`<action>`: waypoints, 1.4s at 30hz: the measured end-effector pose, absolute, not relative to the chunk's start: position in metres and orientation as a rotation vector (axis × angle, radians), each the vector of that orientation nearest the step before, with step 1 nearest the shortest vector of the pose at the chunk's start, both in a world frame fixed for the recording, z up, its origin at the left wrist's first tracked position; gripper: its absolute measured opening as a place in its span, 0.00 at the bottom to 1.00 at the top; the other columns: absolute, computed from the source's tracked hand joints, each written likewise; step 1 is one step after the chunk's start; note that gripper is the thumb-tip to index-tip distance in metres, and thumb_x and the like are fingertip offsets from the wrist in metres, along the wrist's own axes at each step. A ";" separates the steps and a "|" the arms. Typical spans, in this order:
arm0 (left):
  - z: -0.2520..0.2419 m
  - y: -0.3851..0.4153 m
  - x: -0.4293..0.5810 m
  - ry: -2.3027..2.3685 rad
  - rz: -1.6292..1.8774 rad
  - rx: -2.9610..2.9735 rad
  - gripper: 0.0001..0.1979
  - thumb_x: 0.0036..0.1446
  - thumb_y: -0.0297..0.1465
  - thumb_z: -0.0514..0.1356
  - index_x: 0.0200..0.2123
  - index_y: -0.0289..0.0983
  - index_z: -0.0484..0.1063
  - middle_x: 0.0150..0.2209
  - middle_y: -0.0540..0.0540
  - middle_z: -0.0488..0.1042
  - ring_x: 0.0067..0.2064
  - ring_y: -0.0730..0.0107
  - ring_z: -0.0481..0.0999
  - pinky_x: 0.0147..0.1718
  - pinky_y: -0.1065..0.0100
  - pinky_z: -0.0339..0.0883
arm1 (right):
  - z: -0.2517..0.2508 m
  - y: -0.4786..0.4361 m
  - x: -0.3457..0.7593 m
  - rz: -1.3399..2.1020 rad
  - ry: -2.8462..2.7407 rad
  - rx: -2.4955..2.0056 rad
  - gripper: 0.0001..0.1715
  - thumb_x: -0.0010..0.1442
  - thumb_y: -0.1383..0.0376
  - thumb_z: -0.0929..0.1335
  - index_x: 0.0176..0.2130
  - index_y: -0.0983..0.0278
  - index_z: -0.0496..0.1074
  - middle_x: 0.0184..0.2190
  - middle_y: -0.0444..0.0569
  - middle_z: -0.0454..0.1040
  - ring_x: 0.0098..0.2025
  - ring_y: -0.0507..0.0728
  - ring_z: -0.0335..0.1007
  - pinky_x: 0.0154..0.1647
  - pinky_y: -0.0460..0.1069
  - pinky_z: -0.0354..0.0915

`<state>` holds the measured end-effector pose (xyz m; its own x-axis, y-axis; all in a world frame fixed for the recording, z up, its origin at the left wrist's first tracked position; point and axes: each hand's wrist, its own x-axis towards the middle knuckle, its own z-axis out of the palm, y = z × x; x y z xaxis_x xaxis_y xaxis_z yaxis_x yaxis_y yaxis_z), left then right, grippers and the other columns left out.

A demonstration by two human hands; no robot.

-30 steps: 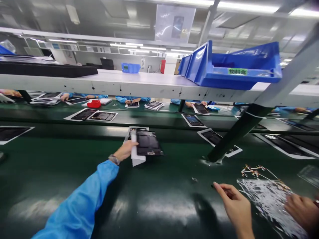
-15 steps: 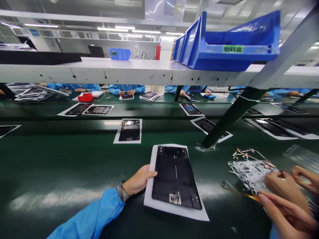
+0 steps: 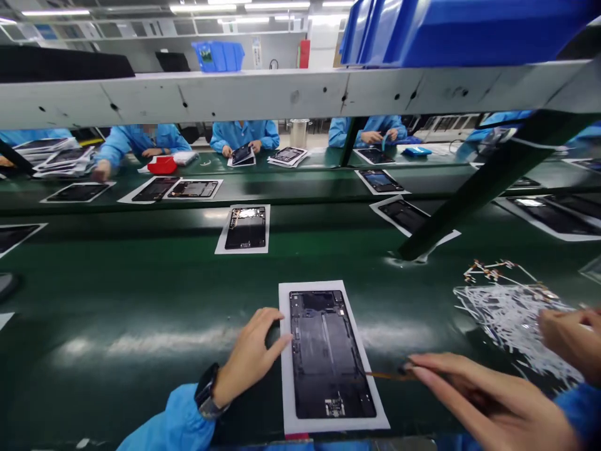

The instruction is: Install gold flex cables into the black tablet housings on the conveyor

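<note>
A tablet housing, dark with exposed inner parts, lies on a white paper sheet in front of me. My left hand rests at the sheet's left edge, fingers spread, thumb reaching the housing's side. Between the thumb and fingers of my right hand is a thin orange flex cable. Its free end points left over the housing's right edge; whether it touches there I cannot tell.
A pile of white strips lies at right, beside a co-worker's hand. A slanted dark green post rises from the bench. More housings on paper lie farther back. Blue bins stand on the overhead shelf.
The housing and sheet have come down flat on the bench. My left hand has loosened its grip on them. My right hand has brought the flex cable left, from the strips to the housing.
</note>
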<state>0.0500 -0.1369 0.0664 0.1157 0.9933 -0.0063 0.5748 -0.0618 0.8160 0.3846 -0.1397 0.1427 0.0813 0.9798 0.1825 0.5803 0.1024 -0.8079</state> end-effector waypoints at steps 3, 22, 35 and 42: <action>0.080 -0.140 0.074 1.225 0.797 1.616 0.30 0.56 0.42 0.65 0.59 0.46 0.62 0.59 0.43 0.66 0.60 0.58 0.65 0.61 0.62 0.56 | 0.151 -0.123 0.350 0.872 -1.945 -1.429 0.17 0.55 0.48 0.71 0.36 0.55 0.82 0.21 0.46 0.75 0.20 0.56 0.67 0.20 0.48 0.65; 0.029 -0.132 0.077 1.609 0.827 2.670 0.07 0.66 0.24 0.51 0.41 0.34 0.68 0.31 0.47 0.71 0.32 0.63 0.70 0.29 0.63 0.63 | 0.054 0.020 0.224 1.072 -2.435 -1.367 0.06 0.52 0.72 0.70 0.27 0.63 0.77 0.24 0.43 0.74 0.28 0.52 0.67 0.30 0.45 0.56; 0.017 -0.125 0.081 1.517 0.789 2.662 0.08 0.68 0.25 0.49 0.43 0.34 0.66 0.31 0.48 0.71 0.31 0.65 0.71 0.28 0.65 0.61 | 0.053 0.029 0.227 1.116 -2.535 -1.412 0.04 0.57 0.65 0.72 0.30 0.61 0.74 0.22 0.39 0.70 0.25 0.49 0.64 0.27 0.44 0.54; 0.020 -0.127 0.083 1.569 0.680 2.638 0.05 0.67 0.25 0.51 0.43 0.35 0.65 0.31 0.49 0.71 0.29 0.66 0.72 0.26 0.64 0.62 | 0.056 0.019 0.223 0.971 -2.616 -1.510 0.08 0.52 0.72 0.73 0.25 0.61 0.74 0.23 0.41 0.71 0.27 0.51 0.63 0.27 0.46 0.50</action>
